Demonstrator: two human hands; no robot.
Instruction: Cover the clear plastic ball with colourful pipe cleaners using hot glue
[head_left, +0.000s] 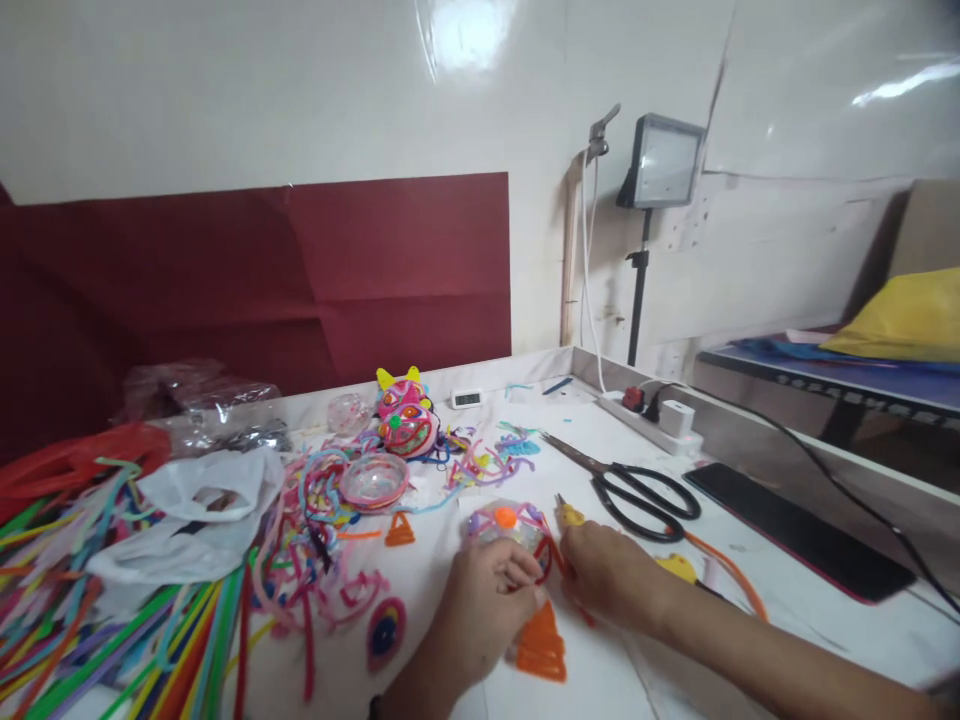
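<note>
- Just past the left hand (487, 615) sits the decorated clear dome (508, 522); that hand's half curled, can't tell if it's gripping anything.
- Right hand (611, 572) is curled beside a yellow tool (571, 515), grip unclear too.
- Orange fuzzy triangle (541, 648) just beside the left hand.
- Black-handled scissors (626, 485) lie beyond the right hand.

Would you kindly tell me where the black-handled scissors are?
The scissors lie right of centre in the head view, left of the long black pad.
</note>
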